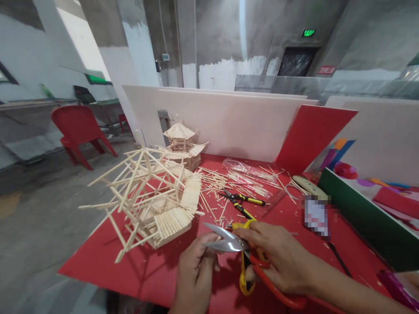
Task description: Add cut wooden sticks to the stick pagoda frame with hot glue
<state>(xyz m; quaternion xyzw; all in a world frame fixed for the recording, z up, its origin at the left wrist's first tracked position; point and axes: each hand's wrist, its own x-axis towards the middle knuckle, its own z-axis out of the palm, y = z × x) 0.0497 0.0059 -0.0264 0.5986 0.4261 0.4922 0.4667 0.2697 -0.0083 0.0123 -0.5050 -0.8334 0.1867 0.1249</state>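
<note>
My right hand (275, 257) grips a pair of scissors (229, 244) with silver blades and red handles. The blades are parted and point left, towards my left hand (198, 270). Its fingers are pinched together close by the blades; what they hold is mostly hidden. A yellow and black tool (244, 283) shows behind and below the scissors, partly covered by my right hand, and I cannot tell its kind. To the left stands a model frame of thin wooden sticks (147, 192) with a partly slatted roof.
A smaller stick pagoda (180, 139) stands behind the frame. Loose sticks (212, 179), yellow-black pliers (242, 200) and plastic-wrapped sticks (250, 174) lie on the red board (108, 266). A white panel (229, 126) rises behind; a green board (363, 218) is at right.
</note>
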